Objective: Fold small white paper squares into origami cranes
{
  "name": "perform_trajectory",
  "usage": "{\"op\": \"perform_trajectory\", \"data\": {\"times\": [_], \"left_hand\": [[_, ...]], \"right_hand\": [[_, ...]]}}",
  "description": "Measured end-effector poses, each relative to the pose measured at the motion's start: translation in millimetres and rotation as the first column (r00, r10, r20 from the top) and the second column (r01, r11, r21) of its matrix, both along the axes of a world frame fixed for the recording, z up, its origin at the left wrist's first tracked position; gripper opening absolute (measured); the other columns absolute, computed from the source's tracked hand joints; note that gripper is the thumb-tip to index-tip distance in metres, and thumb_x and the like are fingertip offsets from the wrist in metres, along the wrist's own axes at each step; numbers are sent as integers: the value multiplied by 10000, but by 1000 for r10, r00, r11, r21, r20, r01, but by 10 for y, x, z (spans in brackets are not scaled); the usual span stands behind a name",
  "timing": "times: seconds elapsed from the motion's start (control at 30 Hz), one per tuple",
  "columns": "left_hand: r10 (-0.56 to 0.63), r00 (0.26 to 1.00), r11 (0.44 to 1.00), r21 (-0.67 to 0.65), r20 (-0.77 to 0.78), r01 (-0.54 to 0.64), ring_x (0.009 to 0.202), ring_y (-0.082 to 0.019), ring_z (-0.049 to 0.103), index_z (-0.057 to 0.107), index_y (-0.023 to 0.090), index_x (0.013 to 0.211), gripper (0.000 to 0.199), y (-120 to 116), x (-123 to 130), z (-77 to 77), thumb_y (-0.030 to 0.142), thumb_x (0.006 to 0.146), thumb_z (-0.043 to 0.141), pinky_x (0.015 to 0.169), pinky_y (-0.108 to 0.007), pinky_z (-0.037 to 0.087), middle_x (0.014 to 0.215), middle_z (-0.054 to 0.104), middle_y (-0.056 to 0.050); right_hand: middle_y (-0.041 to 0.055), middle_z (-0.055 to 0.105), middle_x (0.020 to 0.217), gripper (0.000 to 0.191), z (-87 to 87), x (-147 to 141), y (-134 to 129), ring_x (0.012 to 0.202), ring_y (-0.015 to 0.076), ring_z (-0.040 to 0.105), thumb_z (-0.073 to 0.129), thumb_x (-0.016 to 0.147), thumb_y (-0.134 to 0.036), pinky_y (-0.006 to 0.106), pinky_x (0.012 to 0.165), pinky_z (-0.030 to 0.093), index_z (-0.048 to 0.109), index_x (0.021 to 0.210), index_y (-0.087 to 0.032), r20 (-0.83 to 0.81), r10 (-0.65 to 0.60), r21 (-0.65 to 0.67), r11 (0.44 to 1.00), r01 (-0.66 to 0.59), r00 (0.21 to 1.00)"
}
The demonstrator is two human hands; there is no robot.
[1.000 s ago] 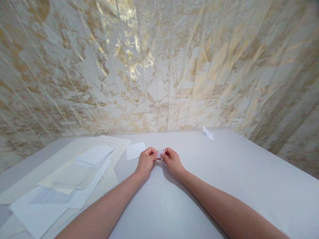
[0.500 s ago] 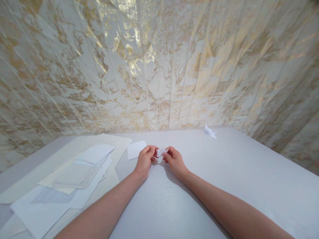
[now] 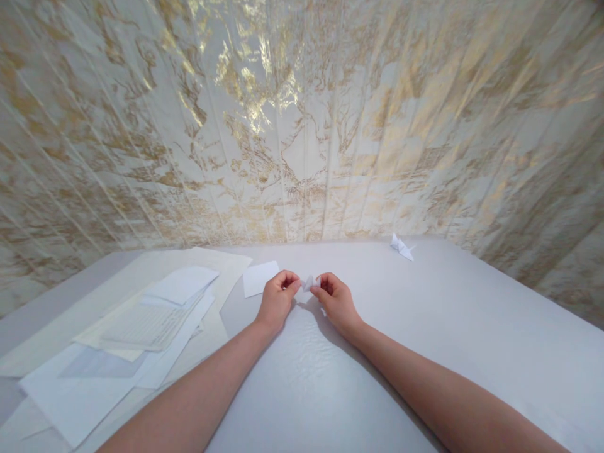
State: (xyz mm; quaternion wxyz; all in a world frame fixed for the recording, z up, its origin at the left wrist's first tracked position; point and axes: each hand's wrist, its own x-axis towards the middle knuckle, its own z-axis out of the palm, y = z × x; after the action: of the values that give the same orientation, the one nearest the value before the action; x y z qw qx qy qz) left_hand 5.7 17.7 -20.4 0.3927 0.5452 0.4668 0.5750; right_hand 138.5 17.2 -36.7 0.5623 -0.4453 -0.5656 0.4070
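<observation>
Over the middle of a smooth white table (image 3: 425, 333), a small folded piece of white paper (image 3: 307, 284) was held between two bare hands. By the left hand (image 3: 277, 301), one end of the piece was pinched between thumb and forefinger. By the right hand (image 3: 338, 303), the opposite end was gripped in a similar way, with the other fingers curled. The exact folds could not be told, because the piece was small and partly covered by the fingertips; whether the table was touched by it could not be told either. Just beyond the left hand, and partly hidden by it, a flat white rectangular sheet (image 3: 258, 278) was laid. Farther to the left, a loose pile of white and cream papers (image 3: 85, 402) was spread, and in it a cream sheet with lines of writing (image 3: 146, 326) was partly covered by a white folded sheet (image 3: 182, 283). Near the far edge, to the right and well apart from the hands, a pointed white folded-paper figure (image 3: 401, 247) was placed. Behind the table, a white cloth with shiny gold pattern (image 3: 306, 126) was hung.
</observation>
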Motion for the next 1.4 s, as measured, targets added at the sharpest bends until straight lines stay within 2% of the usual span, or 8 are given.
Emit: {"op": "perform_trajectory", "data": {"times": [0.1,0.3,0.7,0.93,1.1,1.27,1.4], "left_hand": [[29,996,999,33,-82,-27,567,-111,444,539,178,577,80,-5,-28,29,181,648,575,580,-234,343,551,502,50],[64,977,995,86,-205,-47,586,-128,463,539,183,578,84,-20,-64,82,171,661,545,587,-244,349,570,518,39],[104,951,975,219,-290,-40,632,-156,477,544,201,570,103,-16,-101,93,130,644,552,634,-259,361,586,516,22],[35,970,983,184,-242,10,622,-148,511,550,193,608,81,-5,-85,62,168,683,531,626,-260,392,635,581,10],[-65,996,993,95,-55,70,651,-130,537,531,177,589,86,-13,-55,68,165,671,553,655,-251,410,707,624,-3],[-95,995,993,73,32,92,604,-115,519,530,168,587,81,-1,-61,66,156,635,594,597,-230,399,674,619,3],[-90,995,993,76,34,88,602,-115,517,531,167,580,86,-5,-66,77,155,623,605,594,-227,397,665,615,5]], "right_hand": [[-30,514,590,145,17,0,-11,541,110,425,593,654,-317,237,527,340,578,671,-174,62,34,14,999,-35,997],[-24,496,589,182,28,8,-13,545,108,409,573,677,-342,229,512,327,595,648,-164,147,8,26,1000,-12,989],[-23,473,585,178,37,15,-31,559,114,407,563,704,-335,226,519,345,557,622,-178,173,31,73,996,-45,984],[-18,478,599,163,46,13,-26,557,111,412,547,711,-310,225,515,326,568,624,-174,223,-4,117,993,-23,975],[-26,455,574,170,53,2,-23,541,108,398,536,710,-301,227,506,309,550,598,-174,239,-27,129,992,-5,971],[-25,459,578,177,47,-2,-28,541,106,396,532,713,-310,224,500,310,547,598,-176,241,-33,124,992,3,970],[-32,434,560,185,35,1,-29,535,104,384,531,716,-306,224,497,305,532,583,-179,249,-36,128,992,4,968]]}}
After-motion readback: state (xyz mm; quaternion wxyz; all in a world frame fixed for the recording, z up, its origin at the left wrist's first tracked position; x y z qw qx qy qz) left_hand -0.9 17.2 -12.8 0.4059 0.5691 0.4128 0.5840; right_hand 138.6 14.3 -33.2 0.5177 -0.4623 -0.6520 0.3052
